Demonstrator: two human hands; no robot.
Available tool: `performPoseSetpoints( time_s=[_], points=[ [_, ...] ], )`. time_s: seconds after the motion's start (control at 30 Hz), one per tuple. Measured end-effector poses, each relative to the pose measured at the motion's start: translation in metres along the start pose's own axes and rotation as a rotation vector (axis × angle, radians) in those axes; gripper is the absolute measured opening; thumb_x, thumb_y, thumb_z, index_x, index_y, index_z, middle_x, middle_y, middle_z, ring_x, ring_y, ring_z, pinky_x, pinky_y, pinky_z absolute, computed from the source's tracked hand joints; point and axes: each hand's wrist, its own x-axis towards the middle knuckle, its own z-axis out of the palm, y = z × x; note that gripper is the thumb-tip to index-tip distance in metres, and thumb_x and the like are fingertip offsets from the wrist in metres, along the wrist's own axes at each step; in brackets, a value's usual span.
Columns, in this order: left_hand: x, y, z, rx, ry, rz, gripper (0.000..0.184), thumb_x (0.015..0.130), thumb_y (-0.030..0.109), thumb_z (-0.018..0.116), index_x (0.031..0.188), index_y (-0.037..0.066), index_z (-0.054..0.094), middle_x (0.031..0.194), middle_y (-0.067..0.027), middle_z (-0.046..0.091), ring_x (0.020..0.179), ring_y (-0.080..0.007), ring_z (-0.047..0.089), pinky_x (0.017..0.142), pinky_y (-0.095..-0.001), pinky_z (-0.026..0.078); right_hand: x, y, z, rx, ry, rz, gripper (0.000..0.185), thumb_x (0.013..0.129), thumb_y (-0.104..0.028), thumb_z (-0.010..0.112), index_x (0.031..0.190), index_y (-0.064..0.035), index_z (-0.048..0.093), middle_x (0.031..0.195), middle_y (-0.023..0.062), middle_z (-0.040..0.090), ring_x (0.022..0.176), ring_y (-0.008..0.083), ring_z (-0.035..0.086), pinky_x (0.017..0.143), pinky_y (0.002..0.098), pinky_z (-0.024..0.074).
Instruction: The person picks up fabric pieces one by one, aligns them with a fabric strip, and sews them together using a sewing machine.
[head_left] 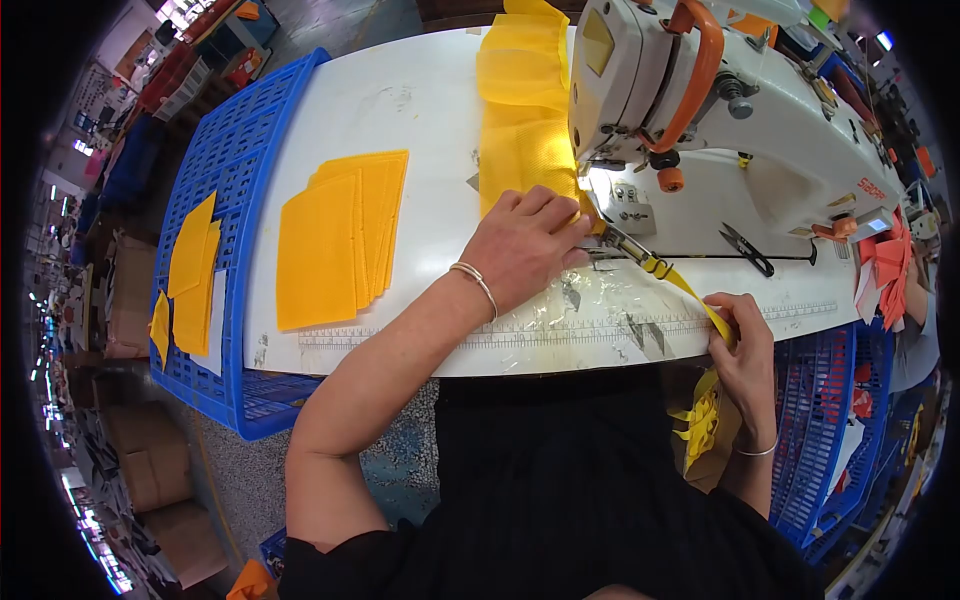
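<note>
Head view shows me the left hand, fingers bent, on the cloth at upper centre, whether gripping I cannot tell, and the right hand pinching the tape right of centre; cloth and tape seem light and soft, best held at the edges.

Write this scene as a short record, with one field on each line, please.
left hand: left hand on the yellow fabric, near the needle area of the sewing machine
right hand: right hand holding a yellow strip
strip path: between right hand and metal guide
table left: stack of yellow-orange pieces
table right: black snips, lying apart from both hands
beyond left end: blue crate
</note>
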Motion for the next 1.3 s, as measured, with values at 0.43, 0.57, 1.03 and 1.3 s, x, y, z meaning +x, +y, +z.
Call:
performPoseSetpoints(
  time_s=[0.43,0.57,1.03,1.3],
  points=[
    [0.003,-0.010,0.011,0.030,-0.004,-0.036,0.035,0.096,0.035,0.062,0.121,0.010,0.062,0.126,-0.0009,0.061,0.106,-0.0206,0.055,0.094,-0.0338,0.041,-0.001,-0.001,0.002,-0.002,0.007,-0.001,0.037,0.078,0.012,0.054,0.112,-0.0005,0.064,0.098,0.0076,0.055,0.084,0.0175,0.050,0.077,0.0259,0.0438],
    [0.004,-0.012,0.010,0.056,-0.017,-0.052,0.041,0.097,0.039,0.060,0.126,0.010,0.060,0.134,-0.0020,0.060,0.112,-0.0216,0.055,0.099,-0.0345,0.039,0.000,0.002,0.003,0.002,0.017,-0.018,0.037,0.078,0.012,0.055,0.111,-0.0004,0.064,0.098,0.0072,0.055,0.082,0.0174,0.050,0.077,0.0252,0.0433],
    [-0.048,-0.055,-0.090,-0.096,-0.106,-0.251,0.036,0.097,0.033,0.063,0.124,0.009,0.066,0.135,-0.0068,0.062,0.120,-0.0244,0.057,0.106,-0.0362,0.044,-0.001,0.018,0.000,0.082,-0.078,-0.010,0.042,0.080,0.012,0.052,0.119,-0.0022,0.060,0.103,0.0073,0.060,0.086,0.0161,0.053,0.080,0.0249,0.0445],
    [-0.164,-0.102,-0.126,-0.176,0.043,-0.885,0.015,0.088,0.008,0.072,0.103,0.004,0.073,0.106,-0.0069,0.069,0.103,-0.0214,0.061,0.095,-0.0285,0.050,-0.002,0.026,0.003,-0.010,-0.048,-0.066,0.040,0.080,0.013,0.053,0.117,-0.0001,0.059,0.102,0.0085,0.060,0.084,0.0177,0.055,0.077,0.0260,0.0455]
  ],
)
